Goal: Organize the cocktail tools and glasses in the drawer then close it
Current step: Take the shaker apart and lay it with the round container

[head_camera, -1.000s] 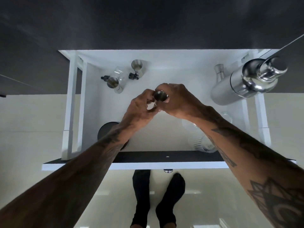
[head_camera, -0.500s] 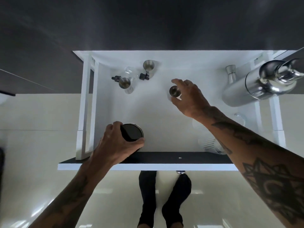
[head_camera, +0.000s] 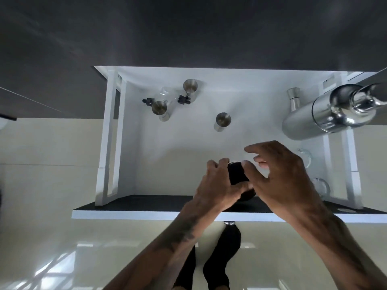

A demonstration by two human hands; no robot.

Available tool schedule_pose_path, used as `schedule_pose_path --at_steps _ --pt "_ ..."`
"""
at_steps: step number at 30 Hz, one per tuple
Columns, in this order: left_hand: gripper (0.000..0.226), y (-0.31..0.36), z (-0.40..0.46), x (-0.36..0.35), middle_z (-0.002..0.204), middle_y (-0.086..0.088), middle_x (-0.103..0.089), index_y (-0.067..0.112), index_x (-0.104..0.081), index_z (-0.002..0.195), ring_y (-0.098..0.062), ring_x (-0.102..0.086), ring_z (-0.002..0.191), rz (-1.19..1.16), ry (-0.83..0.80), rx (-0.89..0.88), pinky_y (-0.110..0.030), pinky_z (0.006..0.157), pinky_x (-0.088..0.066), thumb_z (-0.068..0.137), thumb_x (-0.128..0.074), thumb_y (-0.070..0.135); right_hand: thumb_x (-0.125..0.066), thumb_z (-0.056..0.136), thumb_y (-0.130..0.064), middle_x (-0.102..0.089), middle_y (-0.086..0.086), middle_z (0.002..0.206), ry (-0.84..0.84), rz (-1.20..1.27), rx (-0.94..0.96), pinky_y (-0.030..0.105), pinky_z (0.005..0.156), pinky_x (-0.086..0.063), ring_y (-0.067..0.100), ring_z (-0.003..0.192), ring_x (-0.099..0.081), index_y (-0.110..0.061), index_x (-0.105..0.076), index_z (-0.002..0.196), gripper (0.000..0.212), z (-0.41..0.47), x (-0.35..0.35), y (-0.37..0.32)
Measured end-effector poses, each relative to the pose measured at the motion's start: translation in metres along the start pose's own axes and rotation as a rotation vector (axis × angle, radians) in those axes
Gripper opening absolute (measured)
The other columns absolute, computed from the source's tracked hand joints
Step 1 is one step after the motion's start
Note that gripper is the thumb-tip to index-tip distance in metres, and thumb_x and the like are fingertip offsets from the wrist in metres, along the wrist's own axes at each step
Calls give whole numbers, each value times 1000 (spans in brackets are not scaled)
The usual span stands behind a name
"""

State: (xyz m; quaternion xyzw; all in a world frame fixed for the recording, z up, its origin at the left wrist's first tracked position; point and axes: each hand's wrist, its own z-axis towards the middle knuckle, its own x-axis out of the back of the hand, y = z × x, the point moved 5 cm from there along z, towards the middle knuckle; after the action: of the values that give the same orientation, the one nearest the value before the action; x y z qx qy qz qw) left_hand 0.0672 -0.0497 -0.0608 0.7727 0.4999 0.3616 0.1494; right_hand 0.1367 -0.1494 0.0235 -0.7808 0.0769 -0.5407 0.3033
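The white drawer point(head_camera: 167, 164) is pulled open below me. My left hand point(head_camera: 217, 185) grips a black cup point(head_camera: 237, 173) near the drawer's front edge. Just right of it my right hand point(head_camera: 280, 176) hovers with fingers spread, its thumb close to the cup. A steel jigger point(head_camera: 223, 120) stands alone mid-drawer. Two more steel jiggers point(head_camera: 190, 85) point(head_camera: 159, 108), a clear glass point(head_camera: 165, 93) and small black dropper bottles point(head_camera: 183, 99) cluster at the back left.
A large steel shaker point(head_camera: 318, 116) lies at the back right beside a steel funnel-shaped tool point(head_camera: 294, 99). Clear glasses point(head_camera: 303, 156) point(head_camera: 321, 186) sit along the right side. The dark drawer front point(head_camera: 146, 204) faces me; my black-socked feet point(head_camera: 222, 258) stand on the glossy floor.
My right hand let go of the jigger, which now stands mid-drawer, and drew back toward me. My left hand carried the black cup from the front left to the right.
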Motion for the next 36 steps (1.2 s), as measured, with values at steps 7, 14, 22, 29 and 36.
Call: schedule_pose_path --at_steps 7,14,22,29,36 --pt "89 5 9 -14 134 -5 -42 25 -37 143 -26 -52 120 48 -52 -6 -33 89 -45 71 -71 67 -59 91 -44 -66 -8 110 426 131 48 18 70 -54 1 87 -68 -44 -62 111 20 -7 121 22" --pt "89 -3 22 37 133 4 -57 35 -52 135 -12 -59 107 -21 87 46 -23 77 -45 63 -61 84 -71 64 -66 -57 10 129 422 -192 -106 31 81 -49 27 108 -60 -32 -39 134 84 43 166 72" --pt "46 24 23 50 124 4 -66 27 -65 122 -4 -63 89 -181 259 -24 -15 69 -40 85 -64 54 -84 62 -25 -52 13 131 342 42 -47 6 79 -43 27 112 -56 -16 -41 136 87 60 109 107" --pt "33 75 35 39 116 2 -68 23 -67 115 -15 -68 88 -329 276 -77 -24 79 -49 88 -65 42 -80 69 -21 -50 13 130 409 48 32 11 79 -47 26 113 -56 -14 -41 136 78 47 133 89" --pt "47 96 -3 59 119 -9 -68 21 -66 112 -28 -68 109 -943 65 -101 -43 93 -57 82 -61 57 -76 68 -62 -63 -5 125 482 613 -113 0 70 -48 -11 98 -65 -4 -45 137 95 -18 173 11"
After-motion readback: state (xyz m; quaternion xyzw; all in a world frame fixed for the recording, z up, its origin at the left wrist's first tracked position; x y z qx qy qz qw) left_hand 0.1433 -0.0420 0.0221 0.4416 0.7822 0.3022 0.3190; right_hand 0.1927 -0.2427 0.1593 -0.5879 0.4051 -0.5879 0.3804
